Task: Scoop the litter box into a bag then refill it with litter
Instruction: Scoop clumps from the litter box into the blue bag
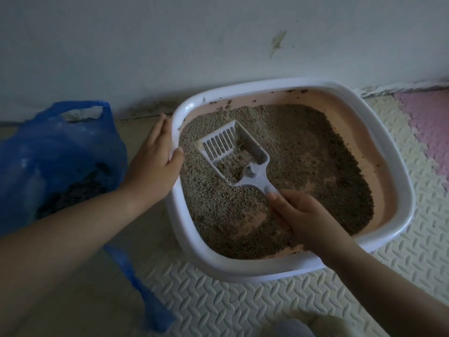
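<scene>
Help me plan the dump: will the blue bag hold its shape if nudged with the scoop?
Probably not. The blue bag looks like thin, crumpled film, so it should flop when pushed. The dark clumps pooled at its bottom likely anchor it against sliding, but it may fold shut.

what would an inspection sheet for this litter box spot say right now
surface: cream foam mat, one pink tile at far right
job's things: white-rimmed litter box holding grey litter; slotted scoop lying in the litter; blue bag left of the box, open, dark clumps inside
clutter: crumbs of litter on the box's far rim
hands: left hand rests on the box's left rim, fingers straight; right hand grips the scoop handle
cables: nothing seen
surroundings: pale wall behind, stained
</scene>
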{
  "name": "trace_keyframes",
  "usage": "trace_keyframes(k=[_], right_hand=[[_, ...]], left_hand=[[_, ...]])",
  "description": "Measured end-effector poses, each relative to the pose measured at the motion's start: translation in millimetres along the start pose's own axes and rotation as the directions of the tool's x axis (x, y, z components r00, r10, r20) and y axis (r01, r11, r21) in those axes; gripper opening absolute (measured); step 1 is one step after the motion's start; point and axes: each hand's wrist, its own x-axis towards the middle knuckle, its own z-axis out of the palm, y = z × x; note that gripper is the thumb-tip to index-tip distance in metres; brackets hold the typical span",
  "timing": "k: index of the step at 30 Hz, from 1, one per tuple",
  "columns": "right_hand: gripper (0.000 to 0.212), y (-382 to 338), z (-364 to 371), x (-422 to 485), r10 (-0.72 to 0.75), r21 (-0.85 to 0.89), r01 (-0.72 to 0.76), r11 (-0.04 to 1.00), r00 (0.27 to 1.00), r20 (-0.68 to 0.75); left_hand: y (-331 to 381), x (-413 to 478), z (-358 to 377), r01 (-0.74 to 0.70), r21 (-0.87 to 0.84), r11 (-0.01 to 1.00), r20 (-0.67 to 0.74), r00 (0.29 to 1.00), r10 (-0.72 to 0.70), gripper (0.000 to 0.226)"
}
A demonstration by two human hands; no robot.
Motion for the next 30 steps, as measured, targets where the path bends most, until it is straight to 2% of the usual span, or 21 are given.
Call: trace_keyframes(k=[5,8,10,14,19,20,21,23,24,25,27,30], right_hand=[[0.037,-33,28,8,-0.056,-0.084,0.07,0.994,0.986,0.156],[0.034,-57,55,14,-0.055,-0.127,0.093,0.988,0.96,0.273],[0.034,-74,74,21,-0.053,-0.201,0.127,0.971,0.94,0.338],[0.037,-108,113,42,-0.025,-0.347,0.175,0.921,0.917,0.398],[0.033,-146,162,74,0.051,-0.553,0.179,0.814,0.925,0.376],[0.031,-153,172,77,0.03,-0.615,0.231,0.754,0.923,0.383],[0.028,-158,181,79,-0.013,-0.698,0.317,0.642,0.915,0.403],[0.017,-162,196,77,-0.164,-0.833,0.495,0.246,0.869,0.468],[0.012,-161,202,74,-0.254,-0.844,0.535,0.045,0.823,0.508],[0.015,-161,205,71,-0.327,-0.833,0.544,-0.101,0.773,0.544],[0.034,-158,209,69,-0.384,-0.802,0.549,-0.237,0.705,0.596],[0.049,-158,207,71,-0.419,-0.805,0.533,-0.263,0.688,0.592]], left_hand=[[-19,-35,-79,-0.097,0.29,0.952,-0.059,0.991,0.119,0.061],[-55,-63,-129,-0.055,0.544,0.838,-0.11,0.985,0.136,0.06],[-80,-83,-150,0.004,0.647,0.763,-0.13,0.986,0.106,0.06],[-107,-109,-164,0.119,0.685,0.719,-0.123,0.991,-0.047,0.057],[-116,-115,-169,0.175,0.582,0.794,-0.152,0.983,-0.106,0.051],[-118,-116,-170,0.19,0.548,0.815,-0.169,0.979,-0.115,0.052],[-119,-116,-169,0.197,0.521,0.831,-0.184,0.976,-0.116,0.052],[-120,-118,-168,0.193,0.487,0.852,-0.201,0.974,-0.106,0.053],[-120,-120,-167,0.19,0.473,0.86,-0.204,0.974,-0.104,0.053],[-121,-122,-167,0.189,0.459,0.868,-0.204,0.973,-0.104,0.052],[-123,-126,-167,0.188,0.435,0.881,-0.206,0.973,-0.106,0.051],[-125,-131,-167,0.173,0.44,0.881,-0.203,0.975,-0.09,0.051]])
